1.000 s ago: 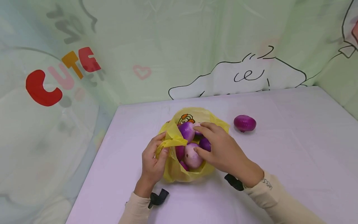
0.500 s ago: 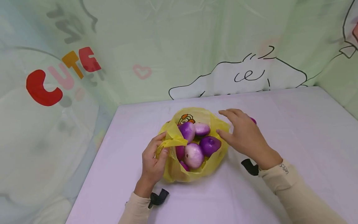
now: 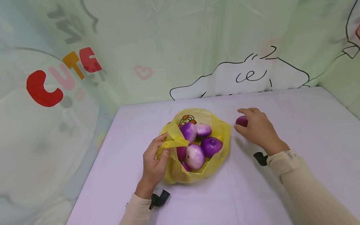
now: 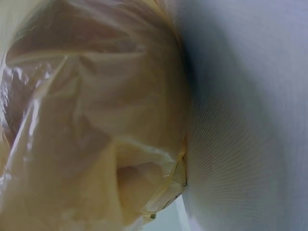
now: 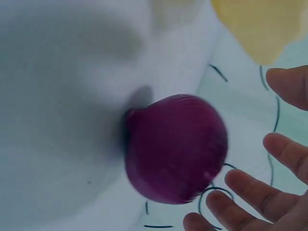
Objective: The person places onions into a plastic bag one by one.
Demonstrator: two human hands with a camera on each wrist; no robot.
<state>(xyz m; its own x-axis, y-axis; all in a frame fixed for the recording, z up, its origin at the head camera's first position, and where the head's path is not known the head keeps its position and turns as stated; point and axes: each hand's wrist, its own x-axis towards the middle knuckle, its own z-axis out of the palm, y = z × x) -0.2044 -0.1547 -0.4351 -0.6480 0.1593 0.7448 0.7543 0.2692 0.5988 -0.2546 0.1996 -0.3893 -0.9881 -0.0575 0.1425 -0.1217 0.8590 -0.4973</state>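
Observation:
A yellow plastic bag stands with its mouth wide and several purple onions inside. My left hand pinches the folded left rim of the bag between thumb and fingers. In the left wrist view, the wrinkled bag side fills much of the frame. To the right of the bag, my right hand is above a lone purple onion and partly hides it. The right wrist view shows that onion resting on the table, with my spread fingers around its upper side, not curled on it.
A pale lilac cloth covers the table. Behind it hangs a light green backdrop with cartoon drawings, and coloured letters stand out on the left. Black wrist straps sit at both cuffs.
My right hand has left the onions in the bag and moved right, to the lone onion on the table. My left hand still holds the bag's rim in the same place.

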